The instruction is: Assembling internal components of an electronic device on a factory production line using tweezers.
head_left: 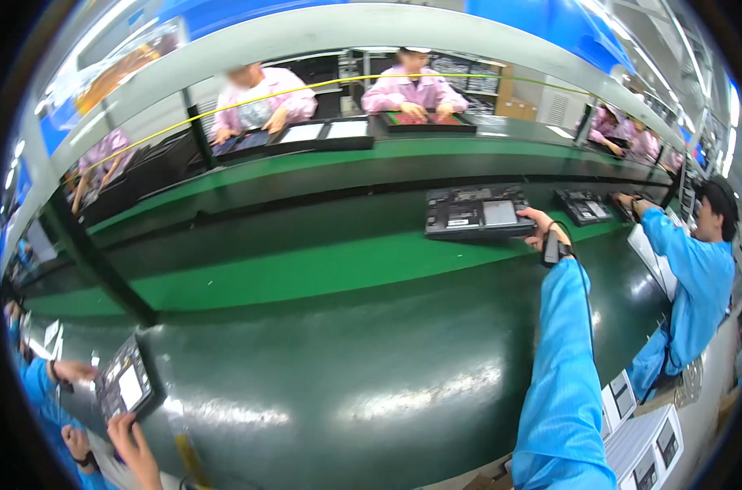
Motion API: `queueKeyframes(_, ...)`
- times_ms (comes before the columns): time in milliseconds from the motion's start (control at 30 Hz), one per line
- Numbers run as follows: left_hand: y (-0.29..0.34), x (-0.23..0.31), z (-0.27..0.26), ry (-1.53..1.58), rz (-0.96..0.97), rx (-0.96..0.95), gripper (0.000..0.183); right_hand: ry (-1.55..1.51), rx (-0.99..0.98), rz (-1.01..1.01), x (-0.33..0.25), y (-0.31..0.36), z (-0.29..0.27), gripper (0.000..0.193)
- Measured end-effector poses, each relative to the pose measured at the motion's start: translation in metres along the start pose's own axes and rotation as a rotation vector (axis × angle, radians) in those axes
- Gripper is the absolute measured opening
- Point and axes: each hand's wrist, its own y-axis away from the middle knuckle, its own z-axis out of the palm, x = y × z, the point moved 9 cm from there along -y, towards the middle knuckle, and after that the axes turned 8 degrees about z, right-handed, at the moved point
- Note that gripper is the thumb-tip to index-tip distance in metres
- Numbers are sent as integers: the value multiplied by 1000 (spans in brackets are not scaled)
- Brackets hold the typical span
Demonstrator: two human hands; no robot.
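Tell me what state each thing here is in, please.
Middle device: uncovered, inner parts showing.
Left device: uncovered, inner parts showing.
Right device: uncovered, inner parts showing.
Right grip: closed on middle device's right end.
Left grip: at left device's lower edge, hold unclear.
Green belt: moving or still, cannot tell.
Ceiling light: lit.
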Motion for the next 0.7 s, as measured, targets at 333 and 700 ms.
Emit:
queueKeyframes(333,28,100,66,-40,320,-637,55,-325,-216,-148,90,138,96,9)
queueKeyframes(700,-58,130,129,214,572,-458,48,-228,-371,29,267,326,278,29)
